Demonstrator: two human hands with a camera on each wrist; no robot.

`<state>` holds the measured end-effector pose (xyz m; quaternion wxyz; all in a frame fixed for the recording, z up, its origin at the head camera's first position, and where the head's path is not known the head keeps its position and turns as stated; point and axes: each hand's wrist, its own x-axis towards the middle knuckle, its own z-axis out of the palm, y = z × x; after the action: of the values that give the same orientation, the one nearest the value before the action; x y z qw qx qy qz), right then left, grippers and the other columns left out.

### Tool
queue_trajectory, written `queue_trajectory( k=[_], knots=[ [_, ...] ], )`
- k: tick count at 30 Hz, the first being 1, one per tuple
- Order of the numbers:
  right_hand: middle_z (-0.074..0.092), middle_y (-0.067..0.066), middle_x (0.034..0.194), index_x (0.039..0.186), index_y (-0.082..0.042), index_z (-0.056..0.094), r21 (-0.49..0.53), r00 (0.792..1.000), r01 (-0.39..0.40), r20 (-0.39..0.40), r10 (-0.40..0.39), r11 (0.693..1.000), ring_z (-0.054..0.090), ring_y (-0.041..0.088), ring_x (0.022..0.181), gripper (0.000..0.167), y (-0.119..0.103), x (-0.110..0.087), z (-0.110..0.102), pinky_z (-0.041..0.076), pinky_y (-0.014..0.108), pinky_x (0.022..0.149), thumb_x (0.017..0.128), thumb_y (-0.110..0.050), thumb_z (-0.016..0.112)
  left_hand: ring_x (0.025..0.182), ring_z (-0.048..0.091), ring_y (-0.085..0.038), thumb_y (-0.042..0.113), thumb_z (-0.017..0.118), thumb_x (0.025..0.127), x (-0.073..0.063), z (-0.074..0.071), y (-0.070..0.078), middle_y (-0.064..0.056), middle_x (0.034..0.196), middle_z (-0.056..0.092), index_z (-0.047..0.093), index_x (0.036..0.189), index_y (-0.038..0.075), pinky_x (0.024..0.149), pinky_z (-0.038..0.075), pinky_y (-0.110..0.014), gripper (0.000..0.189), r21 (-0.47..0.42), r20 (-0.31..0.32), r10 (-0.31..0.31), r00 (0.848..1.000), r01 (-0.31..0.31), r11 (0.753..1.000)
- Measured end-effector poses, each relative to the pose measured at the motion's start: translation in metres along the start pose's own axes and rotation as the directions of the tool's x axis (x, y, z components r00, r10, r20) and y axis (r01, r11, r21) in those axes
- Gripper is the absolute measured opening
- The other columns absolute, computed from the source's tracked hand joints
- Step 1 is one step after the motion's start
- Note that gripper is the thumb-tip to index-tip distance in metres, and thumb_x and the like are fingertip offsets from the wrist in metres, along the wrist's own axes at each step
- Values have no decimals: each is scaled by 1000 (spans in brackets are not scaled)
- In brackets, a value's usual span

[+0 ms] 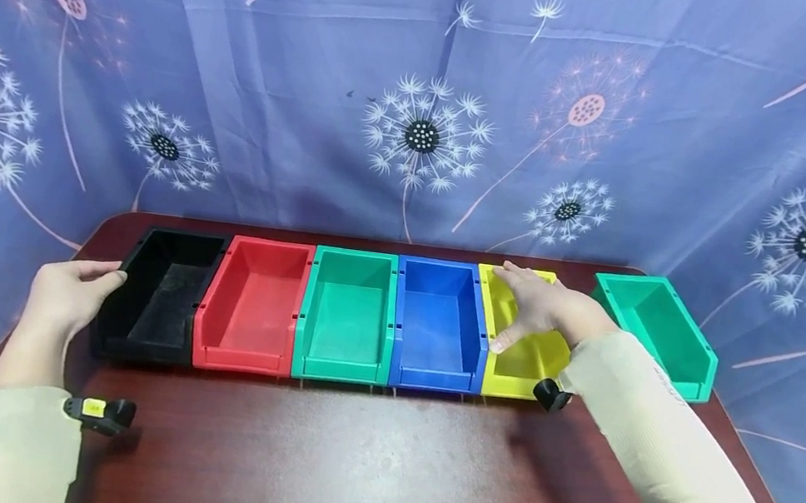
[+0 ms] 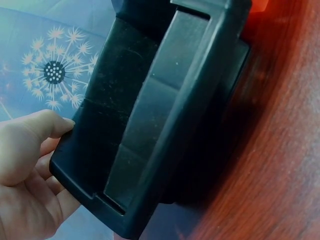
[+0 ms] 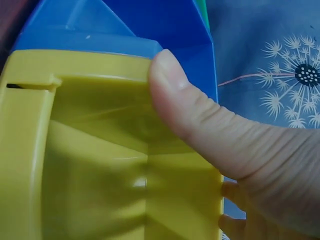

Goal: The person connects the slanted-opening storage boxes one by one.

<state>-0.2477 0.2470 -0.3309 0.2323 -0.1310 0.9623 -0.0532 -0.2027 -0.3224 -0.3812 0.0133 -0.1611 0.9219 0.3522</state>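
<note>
At the left end of a row of plastic bins, my left hand (image 1: 69, 294) grips the outer side rim of the black bin (image 1: 174, 299). In the left wrist view its thumb lies over the rim, with the fingers outside the wall. My right hand (image 1: 540, 302) is spread over the yellow bin (image 1: 524, 375) at the row's other end. Its thumb (image 3: 172, 85) rests on the rim beside the blue bin (image 1: 438, 331), and the other fingers reach to the back edge, partly hidden in the right wrist view.
Between the black and blue bins stand a red bin (image 1: 252, 309) and a green bin (image 1: 347, 320), side by side. A second green bin (image 1: 666, 326) sits angled at the right, apart from the row. The brown table (image 1: 317, 459) meets a blue dandelion-patterned curtain (image 1: 315, 106) behind.
</note>
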Motion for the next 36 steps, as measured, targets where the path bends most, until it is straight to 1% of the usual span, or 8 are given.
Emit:
queue_trajectory(
  k=[9, 16, 22, 25, 30, 31, 32, 36],
  knots=[
    [2, 19, 159, 152, -9, 12, 10, 1000, -17, 17, 17, 1000, 10, 44, 143, 131, -2, 4, 4, 7, 73, 106, 54, -63, 79, 128, 33, -52, 42, 42, 97, -1, 2, -3, -35, 139, 40, 50, 134, 1, 99, 32, -63, 56, 13, -5, -15, 1000, 15, 1000],
    [3, 15, 160, 153, -15, 16, 133, 996, 23, -90, -11, 991, 7, 43, 144, 123, 18, -4, 29, 0, 71, 107, 59, -71, 72, 127, 33, -53, 41, 42, 97, -4, 3, -8, -35, 137, 41, 50, 134, 1, 98, 33, -63, 55, 35, -12, -9, 1000, 10, 999],
    [20, 18, 156, 151, -13, 24, 224, 982, 58, -190, -14, 973, 21, 41, 141, 109, 27, -17, 36, 23, 64, 109, 67, -64, 73, 128, 32, -53, 43, 41, 97, -5, 5, -3, -35, 138, 40, 49, 135, 2, 99, 32, -63, 57, 32, -10, -9, 1000, 9, 999],
    [34, 19, 150, 148, -8, 30, 248, 968, 45, -250, 19, 968, 33, 40, 135, 98, 34, -25, 32, 32, 59, 107, 74, -60, 70, 128, 33, -53, 41, 41, 97, -5, 6, -1, -35, 137, 41, 50, 134, 1, 99, 32, -63, 55, 36, -14, -5, 1000, 5, 999],
    [41, 22, 144, 143, -3, 37, 264, 942, 2, -324, 87, 965, 38, 41, 131, 86, 56, -40, 23, 34, 58, 105, 83, -60, 59, 126, 34, -53, 40, 41, 97, -6, 6, 1, -35, 135, 43, 50, 134, 0, 98, 34, -62, 55, 41, -21, 2, 1000, -1, 999],
    [42, 23, 144, 143, -3, 38, 269, 937, -8, -334, 101, 963, 49, 40, 120, 84, 61, -44, 21, 41, 57, 98, 84, -61, 57, 126, 35, -53, 40, 41, 97, -5, 6, 1, -35, 134, 44, 50, 134, 0, 98, 34, -62, 55, 41, -22, 2, 1000, -1, 999],
    [42, 23, 143, 142, -4, 39, 271, 930, -22, -347, 119, 962, 50, 41, 118, 83, 65, -49, 20, 42, 57, 96, 85, -61, 55, 127, 34, -53, 40, 41, 97, -5, 6, 2, -35, 134, 44, 50, 134, 0, 98, 34, -62, 55, 43, -25, 3, 1000, -2, 999],
    [45, 25, 139, 139, -4, 44, 292, 882, -40, -438, 171, 956, 54, 43, 111, 76, 88, -68, 18, 45, 57, 89, 88, -59, 52, 127, 34, -52, 40, 41, 97, -5, 7, 4, -34, 134, 45, 49, 135, 1, 98, 34, -61, 55, 35, -33, -6, 999, 7, 999]
  ],
)
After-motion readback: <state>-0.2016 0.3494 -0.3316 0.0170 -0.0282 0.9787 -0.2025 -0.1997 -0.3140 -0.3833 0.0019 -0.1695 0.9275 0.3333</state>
